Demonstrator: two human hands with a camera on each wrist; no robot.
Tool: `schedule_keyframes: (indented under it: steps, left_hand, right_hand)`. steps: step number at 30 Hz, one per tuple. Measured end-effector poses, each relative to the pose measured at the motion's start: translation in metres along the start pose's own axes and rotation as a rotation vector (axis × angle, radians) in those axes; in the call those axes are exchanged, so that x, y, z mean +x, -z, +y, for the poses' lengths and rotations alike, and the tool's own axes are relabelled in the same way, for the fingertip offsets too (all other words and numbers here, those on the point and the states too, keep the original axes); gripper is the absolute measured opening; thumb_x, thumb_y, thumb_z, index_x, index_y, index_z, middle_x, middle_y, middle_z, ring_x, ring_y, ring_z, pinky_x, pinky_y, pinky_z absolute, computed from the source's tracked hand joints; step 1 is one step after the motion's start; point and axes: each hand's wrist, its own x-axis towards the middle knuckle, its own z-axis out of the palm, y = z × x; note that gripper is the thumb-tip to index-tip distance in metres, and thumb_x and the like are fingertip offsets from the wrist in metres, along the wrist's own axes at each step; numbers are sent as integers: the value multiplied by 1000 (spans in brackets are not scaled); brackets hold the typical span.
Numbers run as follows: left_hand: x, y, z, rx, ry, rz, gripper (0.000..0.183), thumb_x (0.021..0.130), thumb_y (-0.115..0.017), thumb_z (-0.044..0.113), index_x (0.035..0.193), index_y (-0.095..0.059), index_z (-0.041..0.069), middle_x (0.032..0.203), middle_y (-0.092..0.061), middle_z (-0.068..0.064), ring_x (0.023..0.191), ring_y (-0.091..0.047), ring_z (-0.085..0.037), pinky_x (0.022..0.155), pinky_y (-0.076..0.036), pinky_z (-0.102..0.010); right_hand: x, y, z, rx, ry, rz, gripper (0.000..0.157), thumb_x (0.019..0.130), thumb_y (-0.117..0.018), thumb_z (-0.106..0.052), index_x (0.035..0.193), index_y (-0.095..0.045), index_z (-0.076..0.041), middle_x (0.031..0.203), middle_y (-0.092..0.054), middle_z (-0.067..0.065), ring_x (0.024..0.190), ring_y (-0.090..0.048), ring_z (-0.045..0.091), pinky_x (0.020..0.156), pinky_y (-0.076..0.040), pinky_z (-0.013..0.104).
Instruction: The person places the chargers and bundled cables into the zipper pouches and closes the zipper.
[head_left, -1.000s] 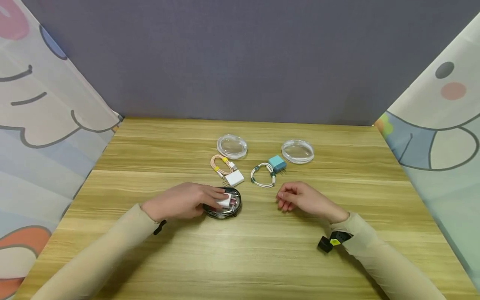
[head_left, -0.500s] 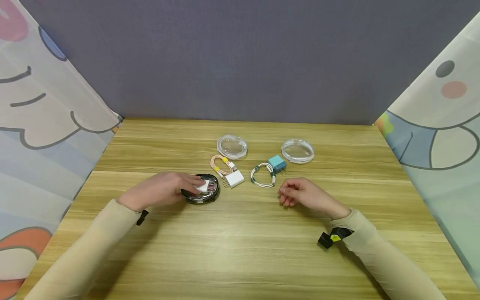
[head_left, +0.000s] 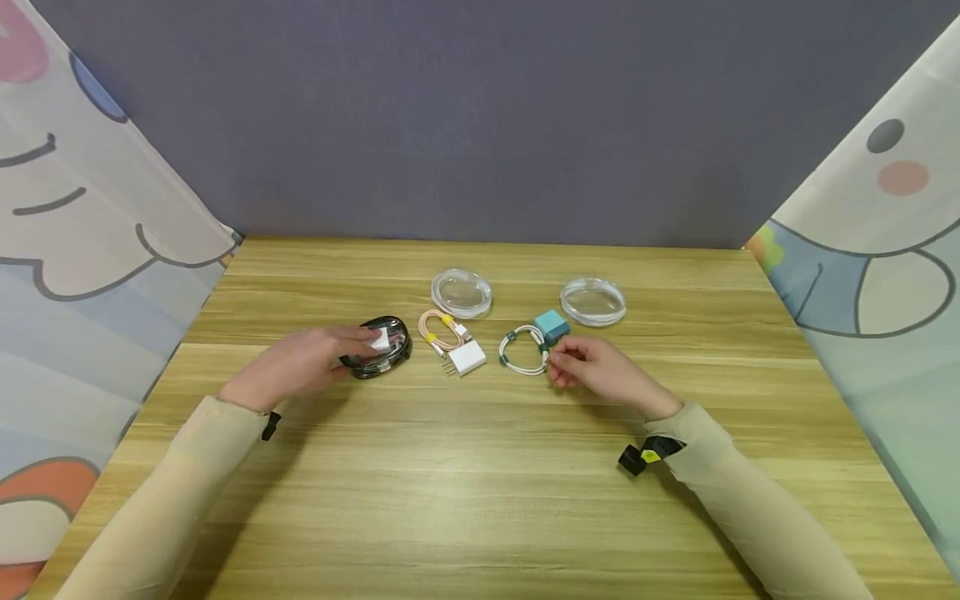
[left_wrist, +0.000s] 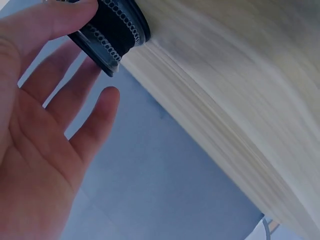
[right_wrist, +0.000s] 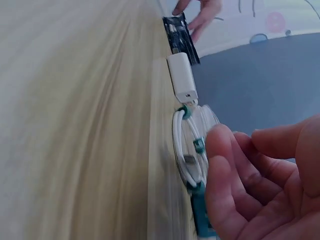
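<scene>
My left hand [head_left: 300, 364] grips the left side of a black-edged oval zip case [head_left: 398, 340] with a clear top, a white block showing inside. In the left wrist view, my thumb lies on one face of the case [left_wrist: 122, 25], and some fingers are behind it. My right hand [head_left: 603, 372] has loosely curled fingers and holds nothing that I can see. Just beside its fingertips lies a coiled white cable [head_left: 505, 350] with green ties; whether they touch is unclear. A blue-green charger plug [head_left: 551, 323] sits behind that cable.
Between the hands lie a pink coiled cable [head_left: 427, 323] with yellow ties and a white charger plug [head_left: 468, 357]. Two clear round cases, a left one [head_left: 461, 293] and a right one [head_left: 592, 302], sit farther back on the wooden table [head_left: 450, 483]. A grey panel [head_left: 480, 125] stands behind.
My left hand has moved the black zip case left and away from me, clear of the white charger plug. My right hand has shifted slightly forward, closer to the white cable.
</scene>
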Motion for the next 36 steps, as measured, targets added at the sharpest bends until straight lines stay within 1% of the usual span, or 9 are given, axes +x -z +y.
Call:
schedule_keyframes:
  steps: [6, 10, 15, 18, 22, 25, 30, 33, 36]
  left_hand:
    - [0, -1, -10, 48, 18, 18, 50, 76, -80, -5, 122, -73, 14, 144, -55, -8, 115, -63, -33, 81, -57, -44]
    - [-1, 0, -17, 58, 42, 22, 46, 78, -79, -4, 121, -73, 12, 143, -55, -10, 113, -63, -35, 78, -56, -45]
    - [-3, 3, -27, 76, 64, 33, 48, 78, -80, -3, 123, -72, 9, 141, -56, -13, 113, -63, -38, 75, -56, -46]
    - [-4, 5, -31, 77, 85, 28, 48, 79, -79, -2, 125, -70, 8, 142, -55, -14, 116, -61, -39, 79, -55, -47]
    - [-5, 6, -32, 64, 129, 11, 43, 84, -79, 7, 126, -70, 10, 144, -54, -13, 120, -58, -39, 85, -53, -52]
    - [-5, 7, -31, 43, 158, 13, 38, 89, -76, 18, 126, -69, 11, 144, -54, -12, 123, -55, -40, 90, -50, -56]
    - [-1, 7, -29, 0, 193, 39, 35, 97, -67, 28, 127, -68, 10, 139, -58, -13, 125, -53, -39, 97, -44, -59]
    - [3, 7, -28, -20, 205, 65, 32, 98, -65, 27, 125, -69, 12, 131, -63, -11, 121, -57, -37, 96, -45, -57]
    - [9, 6, -27, -35, 218, 107, 26, 98, -65, 27, 121, -72, 14, 121, -69, -7, 110, -64, -31, 90, -50, -54]
  right_hand:
    - [18, -11, -13, -120, 75, 62, 20, 104, -55, -16, 96, -67, -1, 86, -70, 5, 78, -66, 18, 71, -57, 34]
    - [33, -15, -23, -157, 122, 113, 20, 104, -55, -16, 95, -68, -4, 86, -71, 7, 78, -66, 22, 69, -55, 35]
    - [50, -18, -29, -86, 126, 144, 20, 104, -54, -14, 100, -68, 0, 93, -70, 14, 85, -67, 30, 74, -56, 42]
    - [60, -19, -30, -31, 112, 149, 22, 104, -53, -14, 104, -67, 3, 95, -70, 16, 89, -67, 29, 80, -56, 45]
    - [72, -22, -33, -64, 134, 167, 23, 104, -55, -19, 107, -68, 0, 97, -70, 16, 87, -66, 30, 76, -55, 42]
    - [78, -23, -35, -138, 163, 197, 23, 104, -56, -21, 108, -70, -3, 100, -72, 13, 88, -66, 28, 74, -53, 38]
    - [85, -24, -36, -205, 215, 251, 22, 103, -57, -18, 111, -72, -4, 106, -72, 8, 96, -66, 22, 83, -53, 38]
    - [89, -24, -36, -235, 239, 267, 22, 102, -58, -18, 112, -72, -5, 108, -72, 6, 97, -66, 20, 87, -53, 38]
    - [94, -24, -35, -270, 248, 278, 21, 102, -59, -17, 113, -73, -6, 109, -72, 4, 95, -66, 18, 84, -54, 36]
